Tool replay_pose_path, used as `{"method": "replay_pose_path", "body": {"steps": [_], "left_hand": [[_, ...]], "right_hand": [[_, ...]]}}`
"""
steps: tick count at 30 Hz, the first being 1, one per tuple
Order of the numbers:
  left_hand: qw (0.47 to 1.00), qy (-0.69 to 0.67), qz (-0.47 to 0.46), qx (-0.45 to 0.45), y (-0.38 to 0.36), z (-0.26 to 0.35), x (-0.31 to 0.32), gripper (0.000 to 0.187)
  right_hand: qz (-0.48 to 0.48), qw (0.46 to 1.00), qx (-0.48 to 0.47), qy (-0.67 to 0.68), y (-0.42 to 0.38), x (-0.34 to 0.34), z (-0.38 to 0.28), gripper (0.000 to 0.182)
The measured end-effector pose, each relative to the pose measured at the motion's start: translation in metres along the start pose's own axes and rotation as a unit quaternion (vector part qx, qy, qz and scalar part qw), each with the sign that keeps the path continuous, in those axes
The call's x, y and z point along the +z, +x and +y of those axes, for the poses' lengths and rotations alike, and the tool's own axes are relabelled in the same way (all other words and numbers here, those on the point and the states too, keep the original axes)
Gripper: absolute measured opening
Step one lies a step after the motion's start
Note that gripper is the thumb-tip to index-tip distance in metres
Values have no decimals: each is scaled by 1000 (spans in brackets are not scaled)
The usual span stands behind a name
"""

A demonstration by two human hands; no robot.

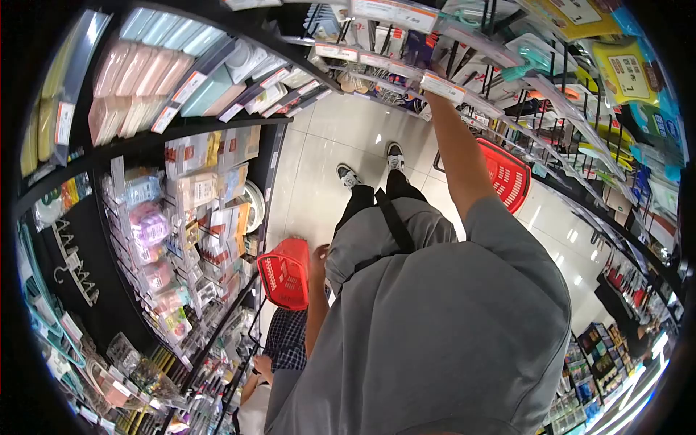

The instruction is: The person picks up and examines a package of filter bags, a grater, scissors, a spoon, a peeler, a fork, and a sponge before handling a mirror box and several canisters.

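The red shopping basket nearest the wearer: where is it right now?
In the head view, the red basket hangs left of centre, just left of the wearer's grey shirt, beside the packed shelves and above the pale tiled floor.

R hand (pixel 433 85) up at peg rack (pixel 464 54); L hand (pixel 319 254) by red basket (pixel 285 273).

Single head-worn view, fisheye, with a dark circular border. The camera looks steeply down the wearer's own body: the grey shirt (pixel 442 326) fills the near lower centre, and the shoes (pixel 371 167) stand far below on the pale tiled floor (pixel 319 167). Shelving (pixel 181 217) curves up the left side close to the lens; hook racks (pixel 551 94) arch across the upper right. A red basket (pixel 286 272) lies mid-distance at centre-left. No second view is present.
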State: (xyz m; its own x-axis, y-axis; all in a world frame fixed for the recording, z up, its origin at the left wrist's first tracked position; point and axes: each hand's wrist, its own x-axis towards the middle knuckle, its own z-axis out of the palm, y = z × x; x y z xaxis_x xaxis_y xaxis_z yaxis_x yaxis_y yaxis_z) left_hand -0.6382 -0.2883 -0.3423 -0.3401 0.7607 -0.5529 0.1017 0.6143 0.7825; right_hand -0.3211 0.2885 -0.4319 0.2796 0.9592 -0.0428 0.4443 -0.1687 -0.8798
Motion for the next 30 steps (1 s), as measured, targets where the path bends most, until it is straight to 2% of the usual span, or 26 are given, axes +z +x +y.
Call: {"method": "replay_pose_path", "body": {"steps": [1,2,3,6,7,8,9,10,11,12,13,14,15,16,17,19,21,23,25,27,28,30], "left_hand": [[1000,-4,6,-2,3,20,2,36],[997,60,1,-57,9,69,3,36],[986,122,-4,-112,14,101,5,36],[987,63,12,-149,18,110,2,36],[987,56,21,-149,17,104,0,36],[987,96,20,-124,16,95,-2,34],[985,137,19,-100,14,80,-5,33],[991,113,19,-73,12,59,-7,32],[991,104,29,-74,6,57,-10,32],[992,83,21,-90,0,55,-12,31],[992,61,12,-106,-7,50,-14,30],[990,18,3,-142,-11,34,-14,30],[990,8,13,-141,-13,12,-16,30],[988,43,6,-147,-12,-11,-21,30],[985,79,-3,-153,-12,-25,-23,30],[984,103,-3,-145,-9,-7,-30,31],[970,157,-66,-176,3,-14,-40,33],[963,208,-69,-154,19,-12,-52,34],[967,228,-99,-65,56,-61,-62,37],[983,94,-41,-150,71,-1,-70,38],[988,78,-30,-133,77,21,-74,39],[991,96,-55,-70,95,32,-86,35]], "right_hand": [[-38,974,-48,-218,-7,-15,-17,25],[-45,973,-54,-218,-14,-19,-12,25],[-16,960,-100,-260,-21,-19,11,27],[76,896,-240,-366,-37,-7,60,33],[-172,907,21,-384,-60,-31,30,34],[-186,905,-15,-383,-74,-21,99,32],[-320,805,-144,-478,-114,-48,54,29],[-349,908,81,-218,-144,-45,118,18],[-468,872,-17,140,-181,-66,182,17],[-478,867,-25,137,-214,-87,241,17],[-681,729,-12,-69,-239,-78,284,34],[-572,816,32,-72,-291,-101,277,29],[-450,887,72,-72,-331,-114,269,26],[-456,885,62,-75,-324,-125,200,26],[-454,885,67,-82,-321,-127,166,26],[-450,884,79,-98,-317,-130,128,27],[-452,879,94,-117,-318,-135,97,27],[-453,874,117,-135,-330,-142,82,27],[-440,874,141,-149,-337,-146,73,28],[-416,880,169,-155,-345,-140,76,28],[-428,856,96,-274,-339,-143,79,30],[-392,874,114,-265,-352,-136,79,29]]}}
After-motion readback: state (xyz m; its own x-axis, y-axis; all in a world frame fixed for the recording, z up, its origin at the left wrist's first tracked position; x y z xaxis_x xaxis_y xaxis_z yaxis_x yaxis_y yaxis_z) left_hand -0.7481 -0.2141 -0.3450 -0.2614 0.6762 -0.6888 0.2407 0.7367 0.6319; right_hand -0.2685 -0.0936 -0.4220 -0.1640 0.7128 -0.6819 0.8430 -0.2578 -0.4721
